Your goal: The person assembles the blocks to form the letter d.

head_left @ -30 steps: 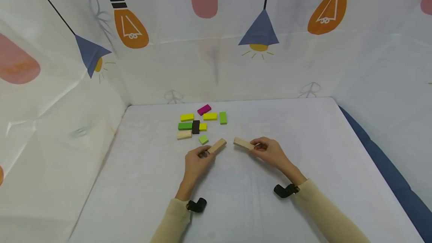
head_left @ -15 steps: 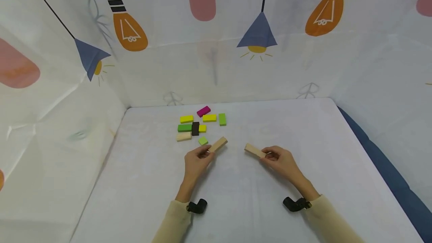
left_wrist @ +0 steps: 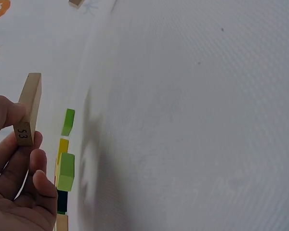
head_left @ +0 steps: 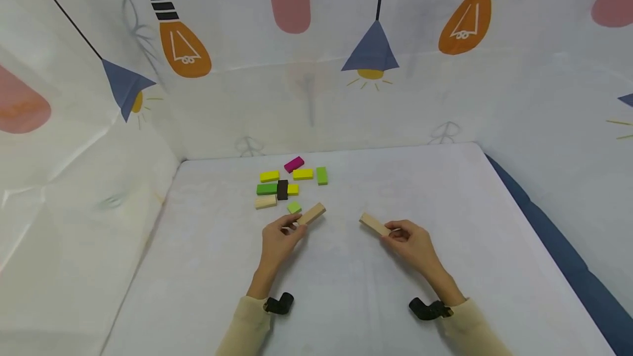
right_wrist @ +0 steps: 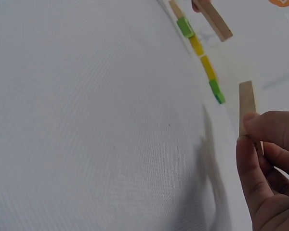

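Note:
My left hand (head_left: 278,242) pinches one end of a plain wooden block (head_left: 314,213), whose far end points up and right. The left wrist view shows "53" printed on the near end of this block (left_wrist: 31,108). My right hand (head_left: 414,245) holds a second plain wooden block (head_left: 373,223) between thumb and fingers, tilted toward the upper left. A gap separates the two held blocks, and both are raised over the white table (head_left: 341,290). Just beyond the left fingers lies a small light green block (head_left: 294,207).
Several blocks lie loosely grouped at the back left: magenta (head_left: 294,164), yellow (head_left: 303,174), light green (head_left: 322,176), green (head_left: 267,189), black (head_left: 282,190) and pale wood (head_left: 266,201). White sheeting printed with lamps (head_left: 371,48) rises behind the table.
My right hand has moved right and toward me with its block, widening the gap between the two blocks. The left hand keeps its grip, nearly still. The head view has shifted slightly.

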`<state>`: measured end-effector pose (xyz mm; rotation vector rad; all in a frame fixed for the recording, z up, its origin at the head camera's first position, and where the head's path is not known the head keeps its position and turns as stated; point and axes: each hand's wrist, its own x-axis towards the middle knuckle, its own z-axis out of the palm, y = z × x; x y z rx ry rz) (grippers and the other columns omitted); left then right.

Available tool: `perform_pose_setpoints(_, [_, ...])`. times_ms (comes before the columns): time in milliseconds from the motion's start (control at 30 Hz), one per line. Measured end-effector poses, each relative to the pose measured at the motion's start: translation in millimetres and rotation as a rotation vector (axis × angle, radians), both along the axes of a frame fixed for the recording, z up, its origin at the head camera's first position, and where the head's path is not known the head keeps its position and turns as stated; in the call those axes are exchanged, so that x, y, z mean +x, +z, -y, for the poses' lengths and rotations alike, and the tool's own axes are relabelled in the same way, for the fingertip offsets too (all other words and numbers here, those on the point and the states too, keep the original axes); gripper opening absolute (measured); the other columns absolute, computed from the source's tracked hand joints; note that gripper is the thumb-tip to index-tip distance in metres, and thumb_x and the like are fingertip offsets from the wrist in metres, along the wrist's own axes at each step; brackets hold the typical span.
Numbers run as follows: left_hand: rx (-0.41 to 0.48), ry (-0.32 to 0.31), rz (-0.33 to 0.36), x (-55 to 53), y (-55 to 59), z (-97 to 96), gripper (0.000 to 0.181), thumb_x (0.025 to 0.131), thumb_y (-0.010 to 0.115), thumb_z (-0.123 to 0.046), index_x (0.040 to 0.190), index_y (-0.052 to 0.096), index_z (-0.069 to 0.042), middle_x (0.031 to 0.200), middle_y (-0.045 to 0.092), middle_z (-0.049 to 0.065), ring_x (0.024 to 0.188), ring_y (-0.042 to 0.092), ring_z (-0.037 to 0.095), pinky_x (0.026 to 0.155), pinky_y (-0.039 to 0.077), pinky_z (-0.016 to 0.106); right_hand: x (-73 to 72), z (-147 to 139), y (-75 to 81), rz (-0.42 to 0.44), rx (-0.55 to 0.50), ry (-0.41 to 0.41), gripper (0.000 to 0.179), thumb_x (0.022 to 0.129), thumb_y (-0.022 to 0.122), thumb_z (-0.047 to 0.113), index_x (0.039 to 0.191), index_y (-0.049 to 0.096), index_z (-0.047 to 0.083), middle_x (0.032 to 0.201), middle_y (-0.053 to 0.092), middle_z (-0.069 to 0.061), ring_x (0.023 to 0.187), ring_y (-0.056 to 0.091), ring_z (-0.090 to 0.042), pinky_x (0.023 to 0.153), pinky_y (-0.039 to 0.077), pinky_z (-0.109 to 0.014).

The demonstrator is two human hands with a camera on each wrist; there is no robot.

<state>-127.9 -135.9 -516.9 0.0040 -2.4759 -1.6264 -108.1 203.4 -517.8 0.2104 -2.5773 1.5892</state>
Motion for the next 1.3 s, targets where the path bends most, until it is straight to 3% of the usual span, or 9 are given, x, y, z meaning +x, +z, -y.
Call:
perform_pose_setpoints(400, [-0.069,-0.039,-0.036,-4.1,-1.8,0.6,0.028,0.089,0.081,-0.017,0.115,0.077,-0.010,0.107,0.077,0.008,0.090,0.068,0.022,0.068,0.045,0.022,7.4,7.8,-5.0,0.023,0.007,-0.039,0.030,0.081,0.084,0.001,0.109,0.073,-0.005,0.094,0.074,-0.019,0.077,0.069,-0.002,0.067,0.056,-0.016])
perform_pose_setpoints(667, [-0.063,-0.057,-0.033,-9.2,-4.4,-3.2,0.029,0.089,0.082,-0.020,0.116,0.077,-0.009,0.105,0.077,0.009,0.091,0.068,0.023,0.070,0.046,0.022,8.6,10.7,-4.3,0.029,-0.005,-0.054,0.031,0.080,0.086,0.001,0.108,0.073,-0.003,0.093,0.075,-0.017,0.077,0.070,-0.004,0.067,0.057,-0.017])
perform_pose_setpoints(1033, [-0.051,-0.060,-0.048,-13.6,-8.9,-10.3,0.028,0.089,0.081,-0.018,0.114,0.076,-0.008,0.101,0.077,0.009,0.090,0.069,0.024,0.068,0.044,0.021,13.3,20.0,-8.7,0.162,-0.020,-0.099,0.030,0.081,0.086,0.007,0.106,0.073,-0.002,0.091,0.075,-0.012,0.078,0.070,-0.008,0.068,0.056,-0.019])
perform_pose_setpoints(1300, [-0.029,-0.103,-0.028,-14.6,-11.0,-17.3,0.028,0.090,0.081,-0.018,0.115,0.076,-0.009,0.104,0.077,0.009,0.090,0.067,0.023,0.067,0.045,0.020,23.7,28.7,-9.0,0.157,-0.004,-0.179,0.028,0.079,0.089,0.009,0.100,0.073,0.001,0.085,0.075,-0.010,0.074,0.070,-0.011,0.066,0.054,-0.021])
